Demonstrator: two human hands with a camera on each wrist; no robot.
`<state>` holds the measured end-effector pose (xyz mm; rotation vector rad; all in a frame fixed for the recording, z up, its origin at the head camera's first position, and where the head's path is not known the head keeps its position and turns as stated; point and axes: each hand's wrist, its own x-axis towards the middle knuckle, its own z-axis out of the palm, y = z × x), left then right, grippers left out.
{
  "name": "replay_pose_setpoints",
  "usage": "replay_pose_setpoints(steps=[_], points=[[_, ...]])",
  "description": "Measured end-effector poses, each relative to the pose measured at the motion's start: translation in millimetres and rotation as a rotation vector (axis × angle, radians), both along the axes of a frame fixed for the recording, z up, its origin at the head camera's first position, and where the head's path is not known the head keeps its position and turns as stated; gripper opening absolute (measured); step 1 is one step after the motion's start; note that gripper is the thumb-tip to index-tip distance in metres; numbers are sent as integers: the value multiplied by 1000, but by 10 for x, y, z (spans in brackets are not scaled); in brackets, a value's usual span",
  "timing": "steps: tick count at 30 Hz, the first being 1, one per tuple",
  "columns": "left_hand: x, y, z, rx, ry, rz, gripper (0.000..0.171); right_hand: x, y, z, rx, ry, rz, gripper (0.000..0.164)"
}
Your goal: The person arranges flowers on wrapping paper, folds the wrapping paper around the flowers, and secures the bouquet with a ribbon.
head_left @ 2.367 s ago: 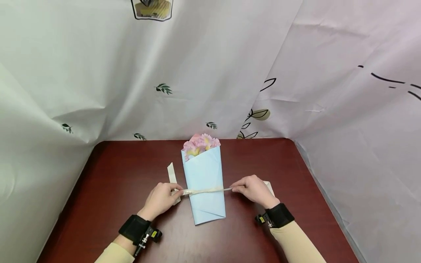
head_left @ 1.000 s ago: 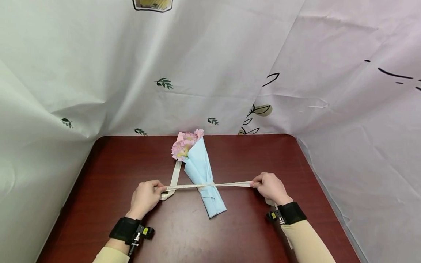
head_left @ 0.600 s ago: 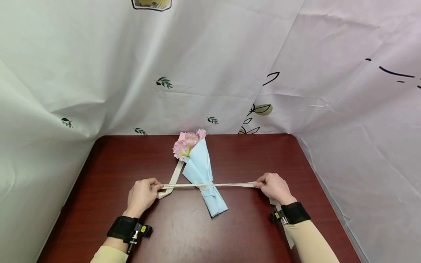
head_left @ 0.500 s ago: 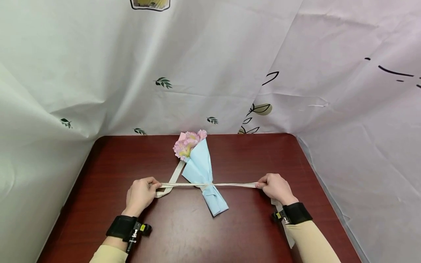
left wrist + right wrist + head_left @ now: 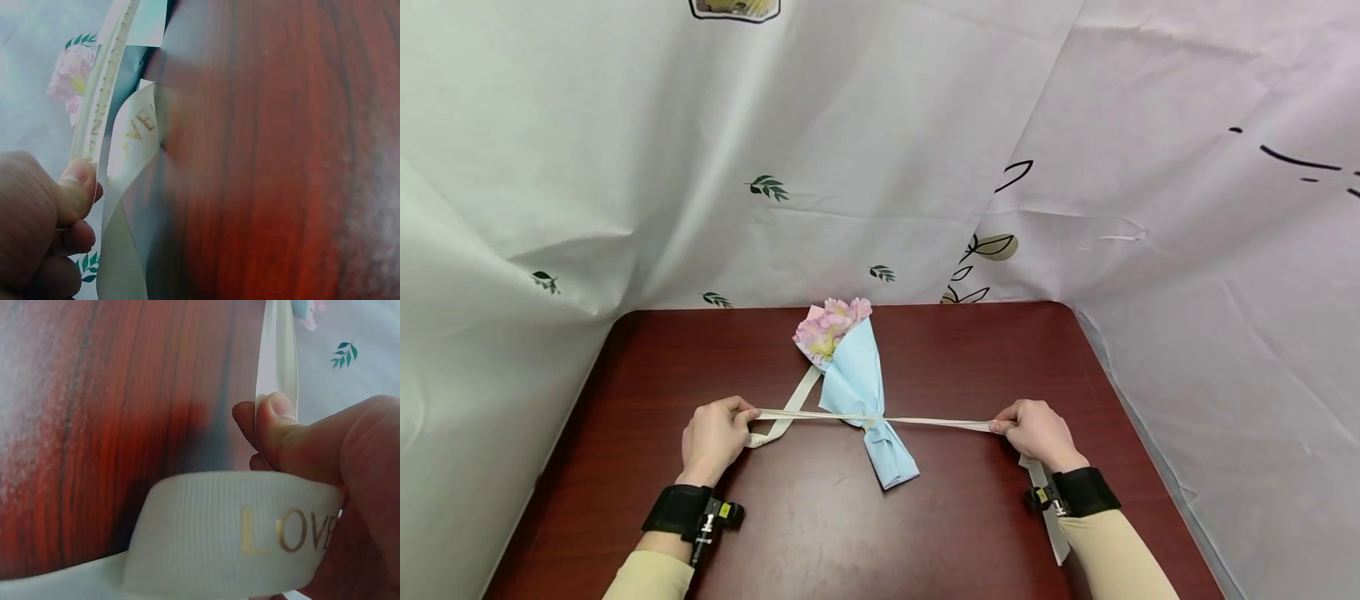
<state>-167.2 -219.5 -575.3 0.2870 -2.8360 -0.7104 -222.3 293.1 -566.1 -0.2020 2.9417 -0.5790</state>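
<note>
A bouquet of pink flowers [image 5: 833, 327] in light blue wrapping paper [image 5: 856, 367] lies tilted on the table. A cream ribbon [image 5: 936, 423] circles the paper low down and cinches it to a narrow waist. My left hand [image 5: 713, 437] pinches the ribbon between thumb and fingers at the left; its loose end trails back toward the flowers. At the right, my right hand [image 5: 1037, 433] pinches the other side, and the tail hangs below that hand. Between the hands the ribbon runs taut. Gold lettering shows on the ribbon [image 5: 231, 534] in the right wrist view.
The dark red wooden table [image 5: 820, 542] carries the bouquet near its middle. A white curtain [image 5: 850, 150] with leaf prints hangs right behind the table's back edge and along both sides. Each wrist wears a black strap with a small camera.
Both hands have moved apart, drawing the ribbon out to the sides. The blue paper has gathered in tightly at the ribbon, and the bouquet has turned, its flowers now leaning left.
</note>
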Motion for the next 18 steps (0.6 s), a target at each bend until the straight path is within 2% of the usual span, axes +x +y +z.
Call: replay_pose_setpoints(steps=[9,15,18], points=[[12,-66,-30,10,14,45,10,6,77,12,3,2,-10,10],[150,-88,-96,21,-43,38,12,1,57,-12,-19,-5,14,12],[206,-119,-86,38,-57,22,13,-21,35,16,-35,15,22,12]])
